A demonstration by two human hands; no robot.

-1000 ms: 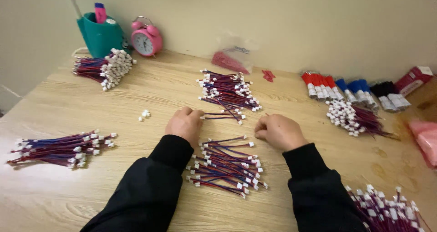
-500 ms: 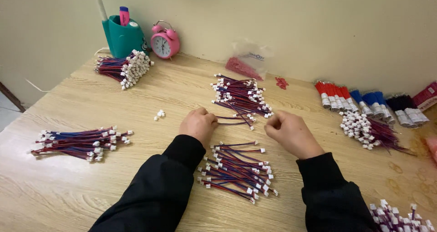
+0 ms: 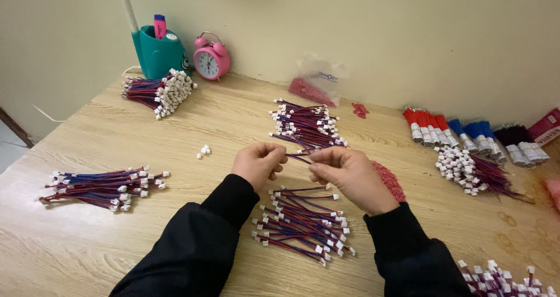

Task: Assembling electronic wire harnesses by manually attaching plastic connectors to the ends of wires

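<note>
Hands | left hand point(image 3: 258, 164) and right hand point(image 3: 344, 174) now lifting off the surface point(image 3: 233, 119), pinching one red-blue wire lead point(image 3: 298, 155) between them; loose pile point(image 3: 303, 224) lying beneath; assembly apparently proceeding

Wire between my fingers point(image 3: 298, 155): I see red and blue strands, white plug at the end.
Wire pile near me point(image 3: 303, 224): red and blue, white plugs.
Wire pile ahead point(image 3: 306, 123): the same red, blue and white.
Left bundle point(image 3: 102, 187): more blue than red, white tips.
Far-left bundle point(image 3: 157, 92): red-blue, a thick white cluster of plugs.
Loose plugs point(image 3: 204, 151): white.
Sleeves point(image 3: 198, 244): plain black.
Tabletop point(image 3: 87, 250): pale wood with wavy grain.
Clock point(image 3: 211, 61): pink, white face.
Pen holder point(image 3: 158, 52): teal, with a pink marker.
Bag point(image 3: 318, 84): clear, reddish pieces inside.
Right-hand rolls point(image 3: 461, 131): I make out red, blue and dark ones, whitish ends.
Wall point(image 3: 379, 29): cream.
</note>
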